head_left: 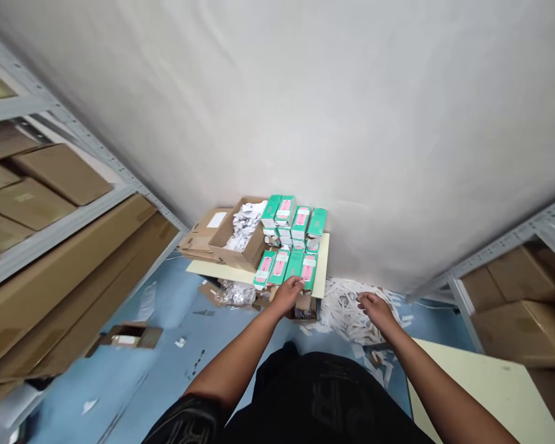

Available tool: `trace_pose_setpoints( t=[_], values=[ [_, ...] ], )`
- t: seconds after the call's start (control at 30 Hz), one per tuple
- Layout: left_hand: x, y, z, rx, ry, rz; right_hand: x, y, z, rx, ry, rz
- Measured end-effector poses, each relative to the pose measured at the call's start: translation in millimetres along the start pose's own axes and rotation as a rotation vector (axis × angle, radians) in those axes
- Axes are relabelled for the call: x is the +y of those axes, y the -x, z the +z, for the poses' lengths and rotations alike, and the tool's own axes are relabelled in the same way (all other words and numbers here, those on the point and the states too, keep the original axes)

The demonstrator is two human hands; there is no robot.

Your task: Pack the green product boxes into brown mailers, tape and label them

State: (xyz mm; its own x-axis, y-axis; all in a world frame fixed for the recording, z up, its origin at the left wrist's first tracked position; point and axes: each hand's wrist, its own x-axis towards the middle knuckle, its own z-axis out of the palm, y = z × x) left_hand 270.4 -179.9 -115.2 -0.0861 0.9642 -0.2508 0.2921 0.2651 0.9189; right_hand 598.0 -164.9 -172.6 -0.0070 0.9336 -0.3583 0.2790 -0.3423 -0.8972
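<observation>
The green cardboard box with a pink panel (309,269) lies flat at the right end of the front row, on the pale yellow board (321,259) by the wall (374,123). Its long axis runs away from the person, nearly straight toward the wall, and its near end is just beside the fingertips of the left hand (287,296), so the box lies ahead of this hand and a little to its right. The left hand is the nearer one; its fingers are bent together, but I cannot tell if they touch the box or grasp something. The right hand (374,308) is well apart, to the right of the board, above the heap of white paper strips (346,311) on the blue floor (166,364). Its fingers are half curled, and I cannot tell whether something small is between them. On the left side, similar green boxes (280,266) lie close beside in the same row, and behind them stand the stacked green boxes (301,222), which limit the space toward the wall. Farther left is the open brown carton filled with crumpled white paper (256,253). Below the board's near edge, close to the left hand, is an open cardboard box (304,303).
</observation>
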Motion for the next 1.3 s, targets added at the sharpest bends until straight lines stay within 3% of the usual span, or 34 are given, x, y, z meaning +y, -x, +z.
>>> trace_pose_setpoints(
  t=[0.13, 0.27, 0.43, 0.6, 0.73, 0.93, 1.07, 1.17, 1.3],
  values=[
    [5, -31, -48.0, 0.121, -0.014, 0.023, -41, -38, 37, -0.068, 0.020, -0.050],
    [10, -80, -90.2, 0.146, -0.001, 0.063, -83, -80, 78, -0.070, 0.058, -0.092],
    [7, -136, -109.8, 0.027, -0.055, 0.068, -116, -125, 120, 0.012, 0.052, -0.048],
    [9, -176, -96.8, -0.154, -0.122, 0.044, -133, -156, 139, 0.109, -0.065, 0.190],
    [25, -208, -72.9, -0.192, -0.161, 0.088, -142, -195, 139, 0.127, -0.091, 0.267],
    [41, -243, -36.0, -0.213, -0.184, 0.076, -150, -251, 150, -0.024, -0.139, 0.282],
    [43, -248, -21.0, -0.197, -0.175, 0.071, -150, -258, 154, -0.070, -0.111, 0.216],
    [47, -246, -13.5, -0.175, -0.045, -0.022, -146, -254, 152, -0.043, -0.164, 0.141],
    [49, -238, -4.2, -0.069, 0.131, -0.128, -138, -245, 150, -0.016, -0.339, 0.201]
  ],
)
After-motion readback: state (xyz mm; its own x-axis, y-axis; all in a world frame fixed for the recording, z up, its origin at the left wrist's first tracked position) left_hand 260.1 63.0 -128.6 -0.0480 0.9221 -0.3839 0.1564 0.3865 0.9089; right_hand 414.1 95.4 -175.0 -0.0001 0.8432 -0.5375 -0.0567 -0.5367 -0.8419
